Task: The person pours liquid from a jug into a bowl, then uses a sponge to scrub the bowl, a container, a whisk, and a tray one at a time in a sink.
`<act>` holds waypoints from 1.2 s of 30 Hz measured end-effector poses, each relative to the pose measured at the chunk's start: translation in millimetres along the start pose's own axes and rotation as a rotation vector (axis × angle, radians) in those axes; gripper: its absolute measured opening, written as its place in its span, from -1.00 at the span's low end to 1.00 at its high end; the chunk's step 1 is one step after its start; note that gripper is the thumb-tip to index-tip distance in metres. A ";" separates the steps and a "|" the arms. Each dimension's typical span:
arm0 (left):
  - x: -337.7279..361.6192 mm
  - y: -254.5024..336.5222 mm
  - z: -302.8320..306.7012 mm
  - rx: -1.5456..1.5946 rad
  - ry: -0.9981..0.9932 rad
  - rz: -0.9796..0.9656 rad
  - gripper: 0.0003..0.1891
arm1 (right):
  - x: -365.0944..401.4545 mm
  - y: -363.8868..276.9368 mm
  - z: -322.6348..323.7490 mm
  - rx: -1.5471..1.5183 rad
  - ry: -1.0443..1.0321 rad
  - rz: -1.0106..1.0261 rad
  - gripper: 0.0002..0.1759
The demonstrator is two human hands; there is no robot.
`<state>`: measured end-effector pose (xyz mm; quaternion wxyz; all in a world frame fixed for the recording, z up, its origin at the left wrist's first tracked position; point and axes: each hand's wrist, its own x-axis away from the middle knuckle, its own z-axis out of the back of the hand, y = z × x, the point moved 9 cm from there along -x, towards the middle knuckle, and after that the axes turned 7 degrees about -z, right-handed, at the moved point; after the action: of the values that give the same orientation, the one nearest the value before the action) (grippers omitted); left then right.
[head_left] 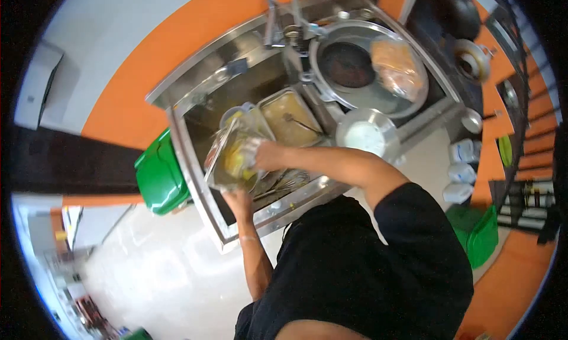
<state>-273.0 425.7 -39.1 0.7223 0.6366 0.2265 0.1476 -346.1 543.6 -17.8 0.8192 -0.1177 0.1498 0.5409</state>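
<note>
grips clear tray [222, 162] at its 6 o'clock edge with left hand [238, 201], tilted over sink [184, 156], likely for drainage; clasps sponge [239, 159] inside with right hand [267, 155].

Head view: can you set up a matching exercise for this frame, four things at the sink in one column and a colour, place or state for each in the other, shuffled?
Things:
1. tray
2. rectangular pan
3. round bowl
4. bin

Descriptions:
A. white inside
B. green, beside the sink
C. tilted, gripped by the left hand, right hand on it
D. holds brownish liquid with a utensil lying in it

Pairs: 1-C, 2-D, 3-A, 4-B
</note>
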 end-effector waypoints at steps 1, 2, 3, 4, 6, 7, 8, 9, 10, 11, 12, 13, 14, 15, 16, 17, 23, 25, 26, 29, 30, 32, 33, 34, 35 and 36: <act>-13.6 -5.3 2.6 -0.057 -0.006 -0.073 -0.66 | -3.6 -0.9 -4.8 -0.040 -0.055 -0.053 -0.64; -21.4 4.3 2.0 -0.113 -0.025 -0.141 -0.63 | -4.2 -2.0 -8.3 -0.076 -0.116 -0.118 -0.66; -23.2 7.4 0.8 -0.142 -0.068 -0.126 -0.60 | -4.3 2.3 -11.1 -0.103 -0.178 -0.190 -0.69; -25.3 11.6 0.1 -0.169 -0.118 -0.113 -0.58 | -6.1 -1.3 -7.9 -0.046 -0.177 -0.118 -0.67; -23.7 34.5 -3.5 -0.140 -0.132 -0.041 -0.59 | -4.6 -6.1 9.7 0.064 -0.179 0.003 -0.64; -19.4 40.8 -2.1 -0.087 -0.103 0.019 -0.63 | -1.5 -2.7 16.4 0.053 -0.146 -0.037 -0.64; -13.3 47.4 -7.0 0.064 -0.063 0.086 -0.64 | -1.6 -3.9 17.8 -0.036 -0.213 -0.107 -0.63; -7.0 53.9 -12.1 0.214 -0.013 0.150 -0.64 | -5.5 -5.4 22.5 -0.113 -0.275 -0.181 -0.62; 3.3 19.7 -11.1 0.436 -0.045 0.345 -0.59 | -9.7 -10.3 45.8 -0.240 -0.150 -0.245 -0.62; 14.3 30.0 -34.2 0.664 -0.056 0.358 -0.59 | -8.4 -12.4 58.8 -0.515 0.153 -0.304 -0.67; 28.5 40.7 -52.7 0.889 -0.052 0.374 -0.57 | -11.2 -21.7 66.9 -0.635 0.082 -0.351 -0.74; 37.9 -5.0 -45.4 0.789 0.024 0.460 -0.42 | -13.0 -27.9 51.8 -0.850 0.199 -0.469 -0.76; 35.1 -1.2 -43.2 0.796 0.054 0.347 -0.45 | -4.6 -33.7 51.8 -0.981 0.120 -0.517 -0.73; 32.5 -2.4 -41.5 0.721 0.019 0.359 -0.45 | -0.4 -43.0 47.4 -0.882 -0.030 -0.452 -0.71; 31.1 -4.0 -39.3 0.645 -0.010 0.370 -0.45 | 4.8 -51.8 41.5 -0.784 -0.181 -0.382 -0.69; 29.4 2.0 -38.4 0.553 0.038 0.321 -0.48 | 7.1 -51.9 45.6 -0.697 -0.210 -0.338 -0.68; 40.0 28.0 -33.8 0.086 0.246 0.119 -0.58 | 38.9 -31.6 61.8 -0.188 0.306 -0.008 -0.68; 42.0 20.3 -36.7 -0.076 0.133 0.002 -0.56 | 41.2 -14.5 4.0 -0.097 0.065 0.019 -0.75; 41.8 18.0 -41.0 -0.156 0.082 -0.052 -0.55 | 45.1 -5.9 -15.0 -0.053 -0.060 0.038 -0.78; 32.4 28.7 -48.4 -0.163 -0.083 -0.029 -0.48 | 47.1 -0.8 39.6 -0.151 -0.176 -0.015 -0.78; 33.3 33.7 -47.5 -0.078 -0.132 0.052 -0.48 | 47.0 -5.1 43.0 -0.229 -0.142 -0.069 -0.76; 49.2 10.9 -37.5 0.140 -0.130 0.296 -0.56 | 37.7 -19.2 57.8 -0.450 0.036 -0.171 -0.84; 59.1 22.9 -51.0 0.464 -0.017 0.320 -0.58 | 30.3 -23.6 82.8 -0.621 0.077 -0.208 -0.84; 70.3 35.5 -69.9 0.786 0.100 0.338 -0.58 | 24.1 -28.6 95.2 -0.793 0.118 -0.246 -0.82; 74.4 26.7 -70.5 0.846 0.184 0.331 -0.56 | 13.9 -44.1 76.7 -0.889 0.088 -0.204 -0.75; 71.5 16.7 -64.9 0.786 0.183 0.332 -0.56 | 14.7 -53.9 71.7 -0.818 -0.116 -0.178 -0.69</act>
<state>-244.0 519.3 -38.2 0.3684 0.8752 0.2231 0.2203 -282.5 560.7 44.9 0.7556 -0.4153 -0.1344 0.4884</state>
